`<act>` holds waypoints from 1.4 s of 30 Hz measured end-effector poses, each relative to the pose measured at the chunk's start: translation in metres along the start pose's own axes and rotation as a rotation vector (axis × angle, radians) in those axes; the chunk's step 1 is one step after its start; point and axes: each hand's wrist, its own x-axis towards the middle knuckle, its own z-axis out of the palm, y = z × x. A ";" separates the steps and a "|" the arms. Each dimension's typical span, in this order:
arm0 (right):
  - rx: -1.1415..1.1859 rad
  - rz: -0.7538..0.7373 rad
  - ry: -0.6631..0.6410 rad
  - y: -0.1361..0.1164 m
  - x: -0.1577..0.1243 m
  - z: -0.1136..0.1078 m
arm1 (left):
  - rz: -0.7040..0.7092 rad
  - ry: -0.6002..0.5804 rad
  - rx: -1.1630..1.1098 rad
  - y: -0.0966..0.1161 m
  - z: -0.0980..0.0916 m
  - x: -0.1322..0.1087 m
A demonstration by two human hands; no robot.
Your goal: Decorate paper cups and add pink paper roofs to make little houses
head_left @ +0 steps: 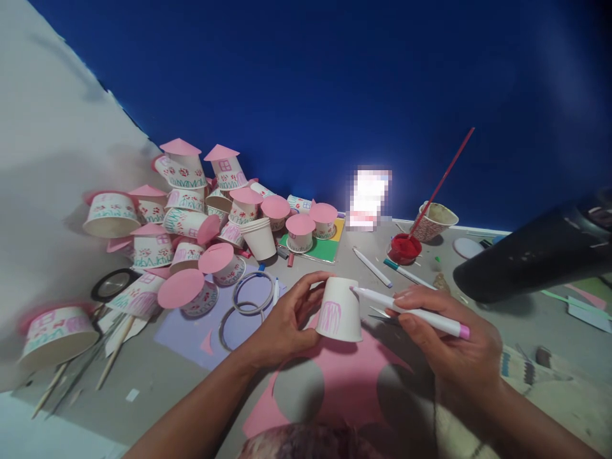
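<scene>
In my left hand [291, 319] is a white paper cup [340, 310], held upside down with fingers around its left side. A pink-purple arched door is drawn on the cup's left front. My right hand [444, 335] grips a white marker [415, 310] with a pink end cap, its tip at the cup's upper right side. Below the cup lies a pink paper sheet [347, 376] with round cut-outs.
Several decorated cups with pink paper roofs [184, 289] are piled at the left. Stacked plain cups [259, 239] stand beside them. A red paint pot [405, 247], loose markers [373, 266] and a large black cylinder [526, 255] are at the right. Tape rings [253, 293] lie on purple paper.
</scene>
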 end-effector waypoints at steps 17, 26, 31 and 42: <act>-0.043 -0.033 -0.025 -0.003 0.004 -0.002 | 0.021 0.007 0.011 -0.001 -0.001 -0.001; -0.019 -0.036 -0.046 -0.004 0.003 -0.003 | 0.019 0.010 0.003 -0.002 -0.002 0.000; -0.003 -0.042 -0.061 -0.007 0.004 -0.003 | 0.033 0.001 -0.004 -0.004 -0.002 0.000; -0.014 -0.009 -0.007 -0.003 0.001 -0.005 | 0.019 -0.010 -0.021 -0.005 -0.003 -0.002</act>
